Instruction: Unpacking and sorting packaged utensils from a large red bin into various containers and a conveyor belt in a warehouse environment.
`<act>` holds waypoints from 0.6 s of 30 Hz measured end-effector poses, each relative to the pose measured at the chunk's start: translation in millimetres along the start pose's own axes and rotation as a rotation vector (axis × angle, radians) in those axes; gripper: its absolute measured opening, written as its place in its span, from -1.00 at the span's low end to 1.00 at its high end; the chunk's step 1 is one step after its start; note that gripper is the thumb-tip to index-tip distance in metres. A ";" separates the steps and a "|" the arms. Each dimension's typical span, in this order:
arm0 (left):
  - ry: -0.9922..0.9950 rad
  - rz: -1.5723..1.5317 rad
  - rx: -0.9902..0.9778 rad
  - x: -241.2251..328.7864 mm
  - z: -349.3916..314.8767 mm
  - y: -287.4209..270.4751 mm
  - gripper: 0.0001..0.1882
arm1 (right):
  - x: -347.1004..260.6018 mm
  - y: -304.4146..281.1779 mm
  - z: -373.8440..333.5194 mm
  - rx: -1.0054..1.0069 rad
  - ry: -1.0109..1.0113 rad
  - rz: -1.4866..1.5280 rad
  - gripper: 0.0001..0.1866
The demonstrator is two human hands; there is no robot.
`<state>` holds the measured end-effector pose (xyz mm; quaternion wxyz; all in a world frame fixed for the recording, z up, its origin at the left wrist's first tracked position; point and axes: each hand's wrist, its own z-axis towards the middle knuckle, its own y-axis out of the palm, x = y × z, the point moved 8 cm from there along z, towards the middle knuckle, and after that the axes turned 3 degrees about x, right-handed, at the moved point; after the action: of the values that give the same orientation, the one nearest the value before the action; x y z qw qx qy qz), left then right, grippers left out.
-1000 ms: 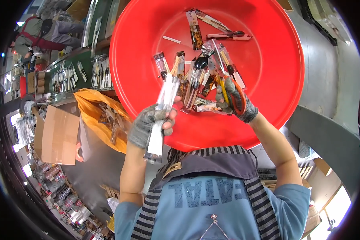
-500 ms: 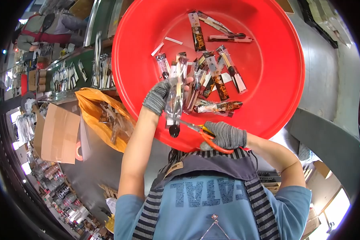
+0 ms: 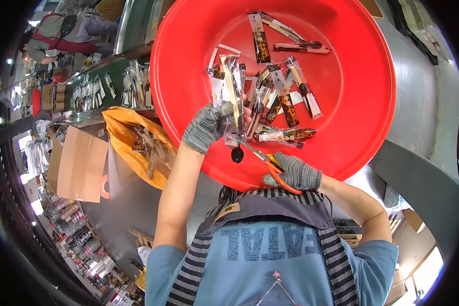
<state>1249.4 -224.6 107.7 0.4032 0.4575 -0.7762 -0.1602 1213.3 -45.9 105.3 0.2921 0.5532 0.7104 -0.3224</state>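
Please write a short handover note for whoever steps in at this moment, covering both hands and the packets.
Left hand: grey knit glove, holding a clear plastic packet with a black spoon upright over the round red plastic basin.
Right hand: gloved, gripping orange-handled scissors, blades at the packet's lower end.
Done: cannot tell whether it is cut.
Left: many similar sealed packets lie loose in the basin.
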 end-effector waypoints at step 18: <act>-0.016 0.413 0.243 4.1 -65.9 0.2 -0.75 | -2.9 -66.7 16.6 0.121 -0.110 1.000 -0.67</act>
<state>1299.1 -220.1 150.9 0.3632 0.3327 -0.8701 0.0166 1149.8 -72.6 106.1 0.4151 0.8240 0.3220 -0.2123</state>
